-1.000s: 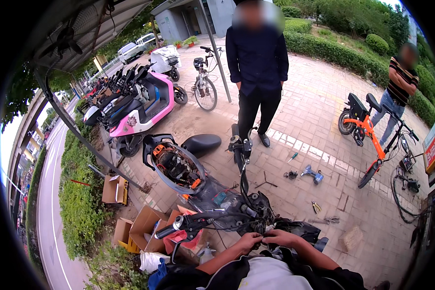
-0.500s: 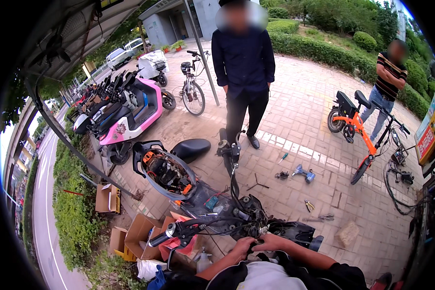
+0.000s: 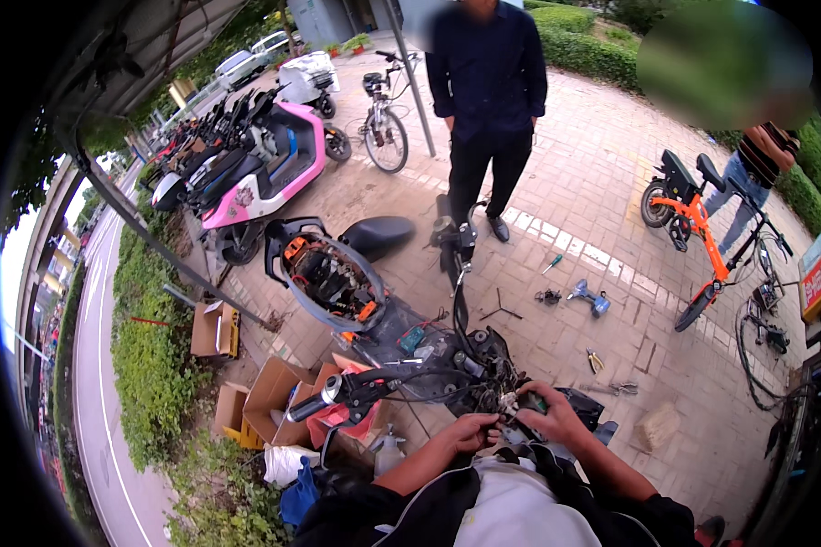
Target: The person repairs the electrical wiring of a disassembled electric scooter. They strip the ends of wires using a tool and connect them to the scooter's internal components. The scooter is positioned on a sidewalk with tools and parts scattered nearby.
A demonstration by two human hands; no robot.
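Observation:
A stripped-down electric scooter [image 3: 379,342] stands below me, its seat compartment open, with exposed wiring [image 3: 506,392] at the front under the handlebar. My left hand [image 3: 467,430] is at that wiring, fingers pinched on something small I cannot make out. My right hand [image 3: 549,415], just to its right, grips a small green-handled tool [image 3: 535,402] at the wiring and connectors. The black handlebar grip [image 3: 308,405] is left of my hands.
Boxes [image 3: 269,401], pliers [image 3: 596,361], a screwdriver [image 3: 552,263], a power tool [image 3: 589,297] and loose parts lie around the scooter. A person in dark clothes [image 3: 485,91] stands ahead; another [image 3: 759,150] stands by an orange bike [image 3: 702,232]. Several scooters [image 3: 255,182] are parked left.
My right hand has moved up and right into the wiring, and a green-handled tool now shows in it. My left hand has risen slightly. The view has shifted.

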